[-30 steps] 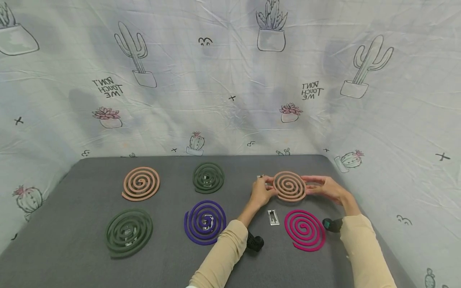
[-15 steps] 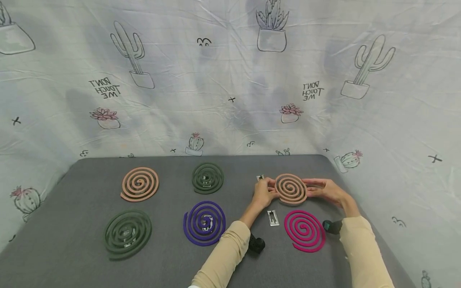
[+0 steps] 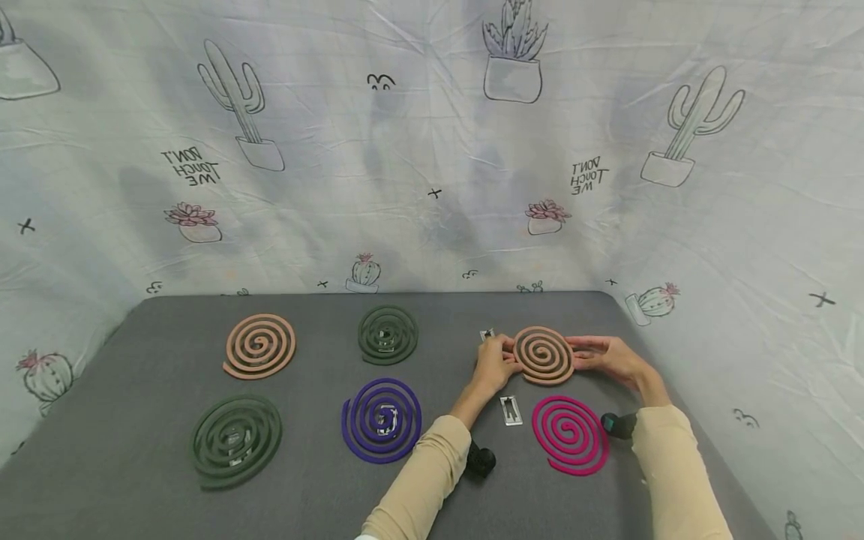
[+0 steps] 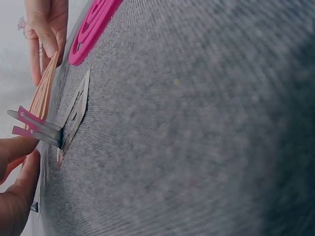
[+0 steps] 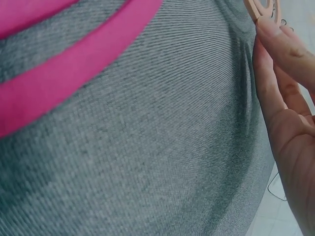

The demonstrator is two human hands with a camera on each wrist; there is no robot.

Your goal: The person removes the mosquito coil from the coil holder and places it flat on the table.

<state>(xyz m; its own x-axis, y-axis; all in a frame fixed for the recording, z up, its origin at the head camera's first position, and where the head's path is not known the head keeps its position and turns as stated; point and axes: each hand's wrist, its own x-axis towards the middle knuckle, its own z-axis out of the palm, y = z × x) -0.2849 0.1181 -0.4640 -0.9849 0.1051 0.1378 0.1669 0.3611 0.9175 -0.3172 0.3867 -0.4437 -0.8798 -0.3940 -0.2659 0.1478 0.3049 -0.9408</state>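
An orange-tan mosquito coil (image 3: pixel 543 355) is held between both hands at the back right of the table. My left hand (image 3: pixel 495 363) pinches its left edge, and my right hand (image 3: pixel 610 358) pinches the right edge between thumb and fingers. Seen edge-on in the left wrist view, the tan coil (image 4: pixel 44 91) hangs close over the cloth. A metal coil stand (image 3: pixel 511 410) with raised prongs lies in front of the left hand. Behind that hand, another metal stand (image 3: pixel 487 334) is partly hidden. The pink coil (image 3: pixel 570 435) lies flat just in front of the held one.
To the left are a purple coil (image 3: pixel 382 421), a small dark green coil (image 3: pixel 388 334), a larger green coil (image 3: pixel 236 441) and another tan coil (image 3: pixel 259 346). Metal stands show under the purple and green ones. Patterned curtains border the grey table (image 3: pixel 304 495).
Over the last second the held tan coil has shifted slightly toward the front, both hands moving with it. The other coils stay in place while the head view drifts a little.
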